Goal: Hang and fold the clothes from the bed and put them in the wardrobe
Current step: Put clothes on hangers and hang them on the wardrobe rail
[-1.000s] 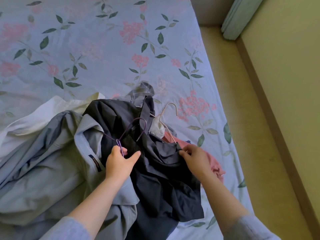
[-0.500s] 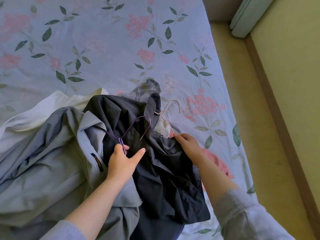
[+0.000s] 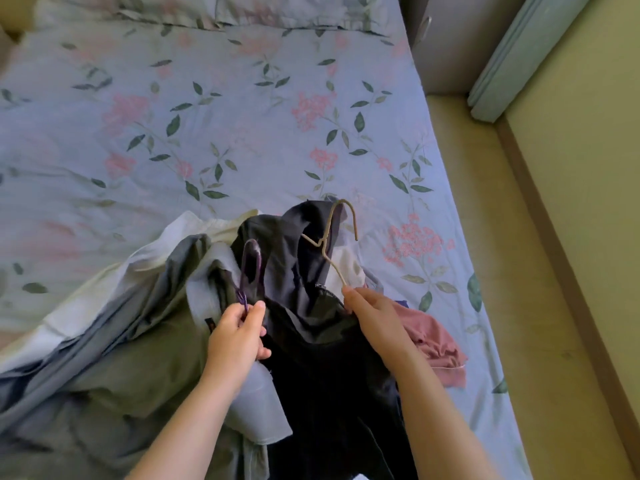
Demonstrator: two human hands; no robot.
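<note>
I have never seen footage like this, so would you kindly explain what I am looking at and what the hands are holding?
There is no machine here: these are a person's bare hands, filmed by one camera worn on the head, looking down. The floral bed carries a pile of clothes: a dark garment, a grey shirt, a white garment and a pink garment. The left hand pinches a purple hanger by its neck; the right hand holds a beige hanger.

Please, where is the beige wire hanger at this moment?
In the head view, the beige hanger stands just right of centre over the dark garment, its lower end pinched by the right hand; the purple hanger is to its left.
</note>
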